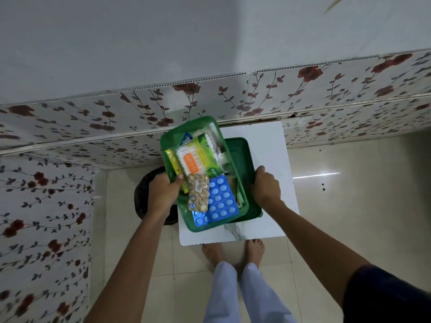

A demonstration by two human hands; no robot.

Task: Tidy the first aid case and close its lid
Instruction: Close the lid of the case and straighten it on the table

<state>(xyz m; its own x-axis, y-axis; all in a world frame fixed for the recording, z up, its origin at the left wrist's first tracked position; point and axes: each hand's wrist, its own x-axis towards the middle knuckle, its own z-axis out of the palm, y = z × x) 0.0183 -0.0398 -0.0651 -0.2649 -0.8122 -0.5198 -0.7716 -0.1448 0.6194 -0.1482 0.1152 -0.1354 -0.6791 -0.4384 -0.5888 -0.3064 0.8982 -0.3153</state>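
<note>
The green plastic first aid case (170, 142) is lifted and tilted over a small white table (263, 145). My left hand (163, 191) grips its left rim. Inside lie a cotton-bud pack with an orange label (190, 163), a green packet (206, 148), a yellow packet (172, 160), a gold blister strip (198, 193) and blue blister packs (221, 198). The green lid (245, 159) lies on the table under and to the right of the case. My right hand (265, 186) holds the lid's right edge.
A dark round object (144, 190) stands on the tiled floor left of the table, partly hidden by my left arm. Floral-patterned wall panels (233, 96) run behind and to the left. My bare feet (233, 251) stand at the table's near edge.
</note>
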